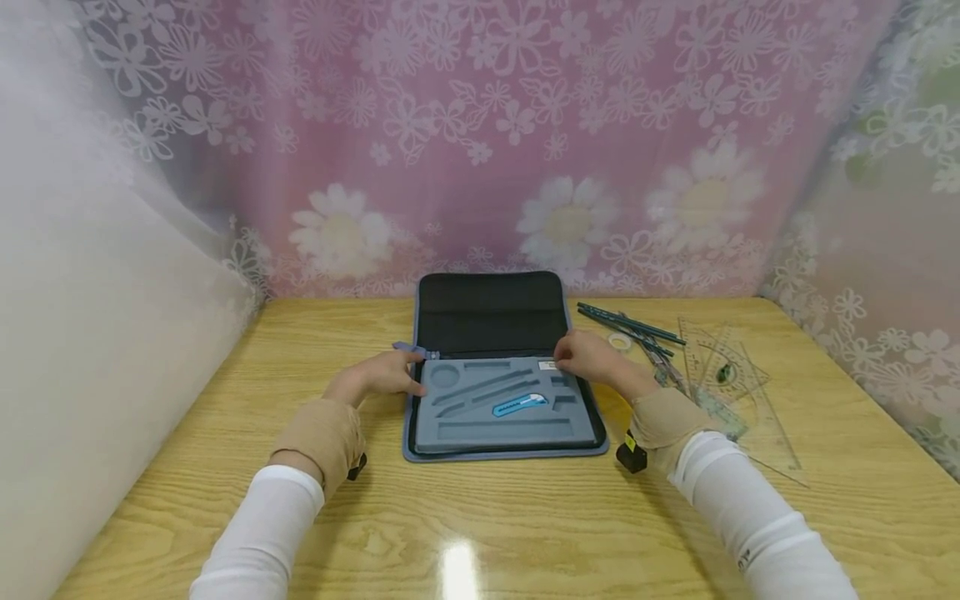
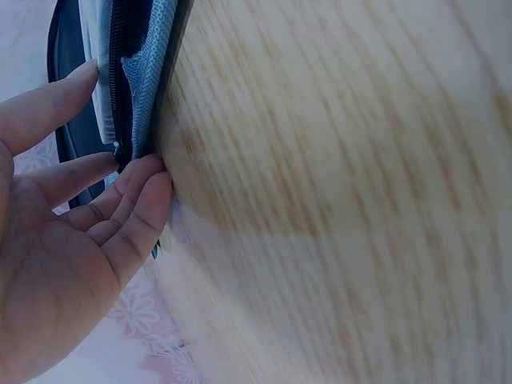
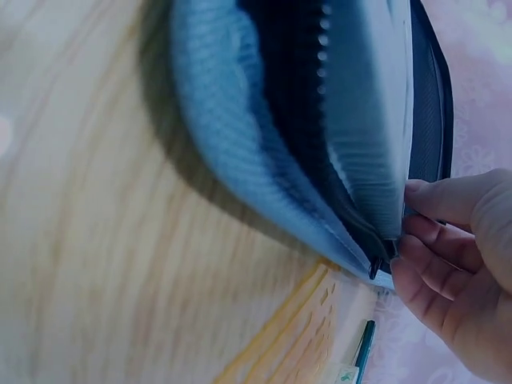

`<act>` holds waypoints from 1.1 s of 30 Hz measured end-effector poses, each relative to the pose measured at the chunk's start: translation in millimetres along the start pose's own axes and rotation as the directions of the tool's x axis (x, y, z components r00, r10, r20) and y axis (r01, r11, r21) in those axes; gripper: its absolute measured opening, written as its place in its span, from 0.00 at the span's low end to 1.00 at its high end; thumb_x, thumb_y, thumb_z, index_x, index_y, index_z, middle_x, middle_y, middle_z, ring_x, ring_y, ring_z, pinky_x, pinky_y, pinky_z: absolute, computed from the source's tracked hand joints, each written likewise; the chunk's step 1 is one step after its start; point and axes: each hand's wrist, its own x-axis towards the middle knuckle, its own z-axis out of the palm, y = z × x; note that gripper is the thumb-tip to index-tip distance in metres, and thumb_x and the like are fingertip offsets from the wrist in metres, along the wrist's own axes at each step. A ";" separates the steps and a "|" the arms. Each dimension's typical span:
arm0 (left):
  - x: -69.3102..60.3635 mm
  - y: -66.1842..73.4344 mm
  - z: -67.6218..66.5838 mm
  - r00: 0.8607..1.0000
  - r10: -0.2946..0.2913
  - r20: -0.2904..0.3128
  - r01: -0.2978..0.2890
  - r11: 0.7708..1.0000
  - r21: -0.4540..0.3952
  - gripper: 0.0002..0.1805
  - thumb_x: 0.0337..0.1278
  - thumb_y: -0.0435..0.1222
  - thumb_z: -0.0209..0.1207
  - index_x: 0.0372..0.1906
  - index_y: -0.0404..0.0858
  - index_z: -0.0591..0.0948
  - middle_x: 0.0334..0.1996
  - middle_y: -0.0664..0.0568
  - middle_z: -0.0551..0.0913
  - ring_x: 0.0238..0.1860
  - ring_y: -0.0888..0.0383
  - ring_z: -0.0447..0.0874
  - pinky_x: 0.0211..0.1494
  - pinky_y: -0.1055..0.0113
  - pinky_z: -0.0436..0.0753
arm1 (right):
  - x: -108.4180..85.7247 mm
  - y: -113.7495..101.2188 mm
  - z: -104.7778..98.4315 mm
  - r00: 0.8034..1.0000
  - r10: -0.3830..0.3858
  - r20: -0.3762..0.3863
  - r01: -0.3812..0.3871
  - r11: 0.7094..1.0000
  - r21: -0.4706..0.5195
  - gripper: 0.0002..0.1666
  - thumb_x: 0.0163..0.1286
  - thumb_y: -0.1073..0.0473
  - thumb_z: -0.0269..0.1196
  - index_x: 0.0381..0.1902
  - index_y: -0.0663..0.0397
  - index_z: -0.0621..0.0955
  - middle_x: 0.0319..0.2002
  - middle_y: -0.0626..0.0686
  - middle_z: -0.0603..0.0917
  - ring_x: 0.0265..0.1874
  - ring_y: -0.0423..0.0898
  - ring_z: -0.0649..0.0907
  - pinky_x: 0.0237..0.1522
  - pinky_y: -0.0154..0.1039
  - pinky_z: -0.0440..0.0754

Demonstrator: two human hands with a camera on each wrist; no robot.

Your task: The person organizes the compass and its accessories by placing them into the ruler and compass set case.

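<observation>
A zip case (image 1: 491, 312) lies open on the table, its black lid raised at the back. In its base sits a grey-blue foam tray (image 1: 495, 429) with shaped hollows. A light-blue utility knife (image 1: 521, 405) rests in the tray's middle, and a white eraser (image 1: 547, 365) lies at its back right. My left hand (image 1: 382, 372) is at the left side, thumb touching the tray edge; in the left wrist view its fingers (image 2: 132, 240) reach the case's zipped rim. My right hand (image 1: 592, 358) pinches the tray's back right corner, thumb on top; its fingertips are partly hidden.
To the right of the case lie dark green pencils (image 1: 630, 322), a roll of tape (image 1: 620, 342) and clear set squares (image 1: 750, 400). A pink floral curtain (image 1: 480, 150) hangs behind the wooden table (image 1: 360, 525).
</observation>
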 end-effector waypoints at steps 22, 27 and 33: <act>1.1 -1.7 0.3 1.000 -0.005 0.015 0.005 1.000 0.004 0.38 0.57 0.40 0.61 0.70 0.37 0.58 0.69 0.40 0.56 0.67 0.43 0.55 0.63 0.50 0.63 | -23.4 24.5 -17.5 0.963 0.176 -0.203 -0.183 0.983 -0.017 0.14 0.65 0.62 0.60 0.44 0.67 0.81 0.38 0.62 0.81 0.38 0.57 0.80 0.41 0.52 0.77; 1.4 -1.4 -0.4 1.000 -0.004 0.016 0.004 1.000 0.018 0.38 0.57 0.41 0.61 0.70 0.36 0.59 0.69 0.40 0.57 0.67 0.43 0.54 0.64 0.50 0.62 | -26.6 39.6 -23.6 0.946 0.275 -0.171 -0.278 0.961 0.007 0.17 0.67 0.60 0.58 0.46 0.71 0.79 0.40 0.65 0.80 0.38 0.58 0.79 0.39 0.52 0.76; 0.4 1.4 0.3 1.000 -0.017 0.011 0.016 1.000 0.023 0.38 0.56 0.41 0.62 0.70 0.36 0.60 0.68 0.40 0.57 0.68 0.43 0.54 0.64 0.50 0.62 | -30.4 52.3 -27.1 0.901 0.411 -0.139 -0.406 0.912 0.067 0.23 0.67 0.57 0.58 0.13 0.57 0.69 0.10 0.49 0.62 0.10 0.41 0.61 0.17 0.37 0.63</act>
